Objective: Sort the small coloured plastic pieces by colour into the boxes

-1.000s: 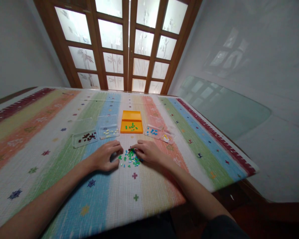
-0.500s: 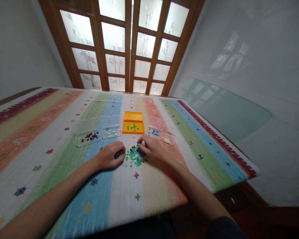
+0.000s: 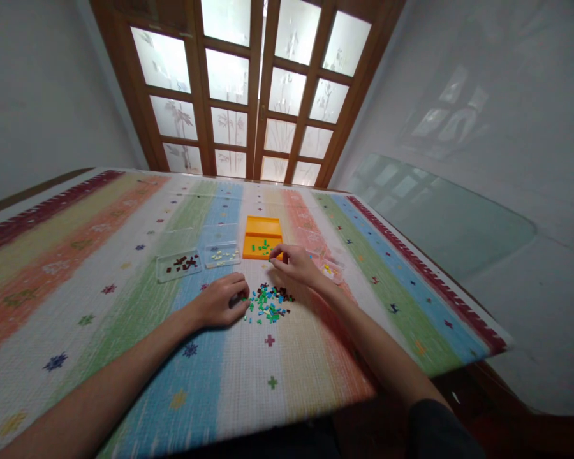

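Note:
A loose pile of tiny toy bricks (image 3: 268, 305), green, blue and dark brown, lies on the striped cloth. At its left edge rests my left hand (image 3: 224, 299), fingers curled toward the thumb; whatever they may hold is hidden. My right hand (image 3: 294, 262) is above the front right corner of the orange box (image 3: 263, 225). Thumb and forefinger pinch a small toy brick (image 3: 270, 260), its colour hard to make out. Several green bricks (image 3: 264, 243) lie in the near half of that open box.
Left of the orange box stand a clear box (image 3: 160, 271) with dark brown bricks and another clear box (image 3: 206, 262) with pale ones. A clear box (image 3: 339, 274) with yellow bricks is at the right, beside a further one mostly behind my right hand. Glazed wooden doors (image 3: 256, 95) rise behind the table.
My right hand has gone from the pile up to the front of the orange box, with a small toy brick in its fingertips. My left hand stays beside the pile. The view has shifted slightly.

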`<state>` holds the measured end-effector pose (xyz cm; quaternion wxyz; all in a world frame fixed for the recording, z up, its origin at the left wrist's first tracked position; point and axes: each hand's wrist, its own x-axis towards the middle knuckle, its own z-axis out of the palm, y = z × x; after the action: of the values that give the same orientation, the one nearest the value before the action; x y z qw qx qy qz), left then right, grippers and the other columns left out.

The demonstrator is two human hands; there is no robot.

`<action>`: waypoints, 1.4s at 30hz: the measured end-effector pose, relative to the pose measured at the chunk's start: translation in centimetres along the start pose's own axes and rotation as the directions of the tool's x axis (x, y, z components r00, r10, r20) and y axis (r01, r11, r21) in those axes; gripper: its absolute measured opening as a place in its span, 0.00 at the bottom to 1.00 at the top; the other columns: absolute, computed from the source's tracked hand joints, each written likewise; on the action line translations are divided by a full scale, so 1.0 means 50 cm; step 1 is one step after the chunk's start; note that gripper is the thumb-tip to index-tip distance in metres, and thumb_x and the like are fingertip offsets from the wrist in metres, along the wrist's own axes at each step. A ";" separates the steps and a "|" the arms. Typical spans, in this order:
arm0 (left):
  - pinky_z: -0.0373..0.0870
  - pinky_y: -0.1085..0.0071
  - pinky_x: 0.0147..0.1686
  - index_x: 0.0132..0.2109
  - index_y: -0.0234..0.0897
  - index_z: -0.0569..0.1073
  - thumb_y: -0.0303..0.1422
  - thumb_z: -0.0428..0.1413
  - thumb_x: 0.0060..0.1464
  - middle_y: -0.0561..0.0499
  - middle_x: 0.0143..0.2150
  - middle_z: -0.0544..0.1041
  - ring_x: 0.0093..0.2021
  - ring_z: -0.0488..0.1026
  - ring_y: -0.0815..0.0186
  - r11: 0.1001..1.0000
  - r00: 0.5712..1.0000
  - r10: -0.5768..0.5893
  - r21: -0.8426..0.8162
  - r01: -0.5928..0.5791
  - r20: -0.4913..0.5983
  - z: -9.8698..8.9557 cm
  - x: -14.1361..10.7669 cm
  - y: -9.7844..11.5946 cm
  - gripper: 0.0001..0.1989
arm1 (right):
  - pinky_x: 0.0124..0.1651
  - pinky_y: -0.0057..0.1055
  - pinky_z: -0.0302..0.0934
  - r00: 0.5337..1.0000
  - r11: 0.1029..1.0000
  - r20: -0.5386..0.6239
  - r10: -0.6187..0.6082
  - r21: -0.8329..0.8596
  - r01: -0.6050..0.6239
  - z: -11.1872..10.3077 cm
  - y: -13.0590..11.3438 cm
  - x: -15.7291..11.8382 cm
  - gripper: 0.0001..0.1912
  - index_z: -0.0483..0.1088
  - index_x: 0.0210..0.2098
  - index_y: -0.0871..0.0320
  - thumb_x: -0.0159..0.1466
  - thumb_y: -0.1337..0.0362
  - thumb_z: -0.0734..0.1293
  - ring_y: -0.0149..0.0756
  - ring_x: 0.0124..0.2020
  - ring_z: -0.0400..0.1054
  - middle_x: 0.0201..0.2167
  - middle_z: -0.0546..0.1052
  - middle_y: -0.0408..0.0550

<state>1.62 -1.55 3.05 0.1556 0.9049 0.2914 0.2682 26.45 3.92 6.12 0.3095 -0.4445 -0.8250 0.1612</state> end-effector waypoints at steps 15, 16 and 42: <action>0.66 0.68 0.35 0.37 0.36 0.71 0.28 0.52 0.53 0.50 0.34 0.69 0.33 0.67 0.65 0.999 1.000 0.022 -0.035 -0.021 0.018 -0.004 -0.004 0.000 0.04 | 0.41 0.30 0.61 0.998 0.984 -0.014 0.054 -0.169 -0.056 0.044 0.029 0.089 0.05 0.78 0.36 0.58 0.59 0.71 0.71 0.35 0.34 0.72 0.35 0.82 0.46; 0.67 0.68 0.36 0.36 0.36 0.71 0.29 0.52 0.53 0.49 0.34 0.69 0.33 0.67 0.65 0.999 1.000 0.019 -0.037 -0.019 0.018 -0.003 -0.004 -0.001 0.04 | 0.42 0.30 0.61 0.998 0.983 -0.017 0.056 -0.172 -0.058 0.043 0.031 0.088 0.05 0.78 0.35 0.58 0.59 0.71 0.71 0.36 0.35 0.72 0.36 0.82 0.47; 0.65 0.70 0.33 0.34 0.35 0.74 0.29 0.52 0.56 0.51 0.30 0.71 0.31 0.67 0.67 0.999 1.000 -0.016 -0.034 0.016 -0.004 -0.003 0.000 -0.003 0.07 | 0.40 0.30 0.60 0.921 0.986 0.360 -0.148 -0.023 0.168 0.020 -0.035 -0.076 0.11 0.77 0.43 0.59 0.61 0.70 0.69 0.34 0.35 0.67 0.36 0.76 0.47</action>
<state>1.46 -1.41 3.09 0.1723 0.8992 0.2945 0.2739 26.26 -0.21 4.94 0.1547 -0.3480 -0.9046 0.1915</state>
